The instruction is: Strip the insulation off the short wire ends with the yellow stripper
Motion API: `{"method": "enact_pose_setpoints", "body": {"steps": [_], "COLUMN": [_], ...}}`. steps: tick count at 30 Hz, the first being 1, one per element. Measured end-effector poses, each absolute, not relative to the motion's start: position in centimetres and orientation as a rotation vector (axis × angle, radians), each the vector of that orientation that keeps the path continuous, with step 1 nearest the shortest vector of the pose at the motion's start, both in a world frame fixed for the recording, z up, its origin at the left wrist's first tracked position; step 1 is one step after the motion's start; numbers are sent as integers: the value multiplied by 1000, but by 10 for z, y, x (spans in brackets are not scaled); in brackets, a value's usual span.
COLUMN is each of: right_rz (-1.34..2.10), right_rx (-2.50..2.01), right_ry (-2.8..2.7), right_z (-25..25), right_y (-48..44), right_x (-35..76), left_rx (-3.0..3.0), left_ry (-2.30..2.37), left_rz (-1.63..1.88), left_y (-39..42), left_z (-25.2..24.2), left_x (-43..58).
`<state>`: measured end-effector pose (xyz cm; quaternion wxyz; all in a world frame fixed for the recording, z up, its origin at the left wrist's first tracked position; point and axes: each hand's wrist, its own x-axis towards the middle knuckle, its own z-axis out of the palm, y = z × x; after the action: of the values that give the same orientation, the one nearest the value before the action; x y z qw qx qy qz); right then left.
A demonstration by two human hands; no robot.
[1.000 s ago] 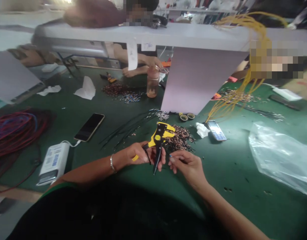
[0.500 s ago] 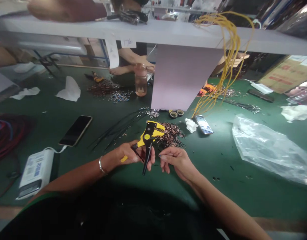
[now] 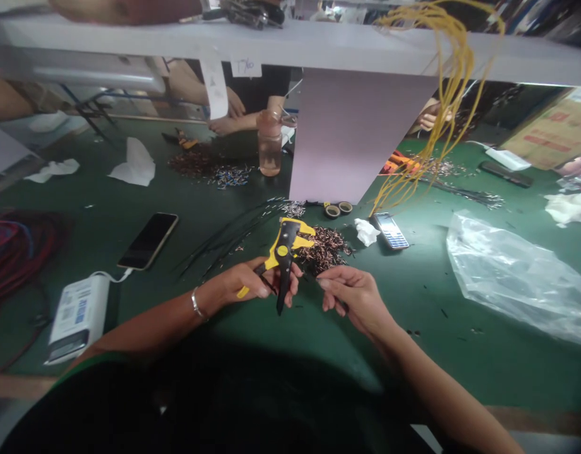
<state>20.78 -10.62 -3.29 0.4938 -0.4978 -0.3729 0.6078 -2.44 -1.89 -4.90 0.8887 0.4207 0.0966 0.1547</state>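
The left hand [image 3: 253, 284] gripped a yellow-and-black self-adjusting wire stripper [image 3: 284, 258], fingers curled closed around its handles, and held it tilted above the green work mat [image 3: 413, 334], just short of a heap of cut wire ends [image 3: 324, 250]. The right hand [image 3: 354, 297] was just beside it, its fingertips [image 3: 322, 284] pinched closed on something too thin to make out. Loose black wires [image 3: 224, 243] lay beyond the stripper.
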Motion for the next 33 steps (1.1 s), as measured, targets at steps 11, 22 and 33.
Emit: {"method": "enact_pose_setpoints", "body": {"steps": [11,22,33], "right_rz": [1042,951,868], "right_rx": [-1417,-1478,-1442], "right_ry": [-1035,-1081,-1361], "right_z": [-19,-27,-31], "right_y": [-104,-95,-106], "right_x": [201,193,190], "left_rx": [882,903,880], "left_ry": [230,251,238], "left_rz": [337,342,377], "left_y": [-24,-29,-24], "left_z": [-49,-42,-49], "left_x": [-22,-22,-23]}}
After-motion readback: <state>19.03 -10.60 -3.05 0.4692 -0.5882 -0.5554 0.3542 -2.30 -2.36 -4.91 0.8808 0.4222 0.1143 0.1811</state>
